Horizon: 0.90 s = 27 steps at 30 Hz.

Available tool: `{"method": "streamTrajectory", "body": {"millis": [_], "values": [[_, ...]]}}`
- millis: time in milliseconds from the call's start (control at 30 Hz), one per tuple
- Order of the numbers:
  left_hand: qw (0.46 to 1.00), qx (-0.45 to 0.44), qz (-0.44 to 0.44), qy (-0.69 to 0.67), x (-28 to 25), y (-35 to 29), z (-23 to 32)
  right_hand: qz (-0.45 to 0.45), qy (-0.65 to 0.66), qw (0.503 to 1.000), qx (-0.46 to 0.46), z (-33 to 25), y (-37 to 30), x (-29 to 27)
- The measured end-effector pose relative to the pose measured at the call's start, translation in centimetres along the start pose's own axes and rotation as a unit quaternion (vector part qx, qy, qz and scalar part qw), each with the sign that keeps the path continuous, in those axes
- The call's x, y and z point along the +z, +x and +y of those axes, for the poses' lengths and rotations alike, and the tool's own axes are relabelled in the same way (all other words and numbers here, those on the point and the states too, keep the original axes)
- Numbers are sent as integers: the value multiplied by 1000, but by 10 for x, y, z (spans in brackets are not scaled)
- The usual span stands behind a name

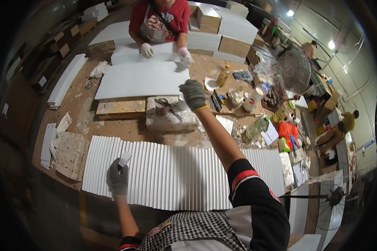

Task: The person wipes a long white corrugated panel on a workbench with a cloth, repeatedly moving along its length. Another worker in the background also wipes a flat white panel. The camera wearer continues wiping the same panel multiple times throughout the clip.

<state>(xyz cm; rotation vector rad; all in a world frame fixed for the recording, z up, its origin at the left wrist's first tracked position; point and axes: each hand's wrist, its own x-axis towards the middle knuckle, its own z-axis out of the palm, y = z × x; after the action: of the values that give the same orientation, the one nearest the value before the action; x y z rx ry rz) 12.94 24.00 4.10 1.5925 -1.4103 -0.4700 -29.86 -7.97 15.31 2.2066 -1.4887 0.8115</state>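
My left hand [119,178], in a grey glove, grips a small whitish block [125,158] above the left part of a long row of narrow white strips [176,175]. The strips lie side by side along the near edge of the table. Reaching forward, my right hand [193,95] is closed beside the right end of a stack of white boards [140,81]. Whatever its fingers hold, if anything, is hidden. A white container [182,101] stands just left of that hand. Close by, a dark reddish can [161,109] with a tool on it rests on a stained white block [171,121].
Across the table [125,125] a co-worker [160,25] in red handles white boards with white-gloved hands. Bottles, including a green one [256,127], a red bag [287,133] and clutter crowd the right side. A wooden block [121,109] lies left of the can; a fan [294,71] stands far right.
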Motion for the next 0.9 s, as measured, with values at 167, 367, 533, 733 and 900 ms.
{"method": "streamTrajectory", "body": {"millis": [167, 367, 533, 733, 900], "values": [[1000, -2, -8, 17, -3, -1, 2, -94, 78, 987, 104, 29, 7, -30], [996, -19, 6, 86, -3, -1, 5, -144, -23, 989, 39, 25, -4, 11], [996, -13, 5, 91, -7, 0, 10, -212, -45, 976, 16, 20, 10, 36], [995, 4, 12, 103, -8, 0, 13, -243, -65, 968, -4, 21, 16, 25], [995, 6, 9, 96, -9, -1, 15, -110, 58, 992, 11, 39, -1, -7]]}}
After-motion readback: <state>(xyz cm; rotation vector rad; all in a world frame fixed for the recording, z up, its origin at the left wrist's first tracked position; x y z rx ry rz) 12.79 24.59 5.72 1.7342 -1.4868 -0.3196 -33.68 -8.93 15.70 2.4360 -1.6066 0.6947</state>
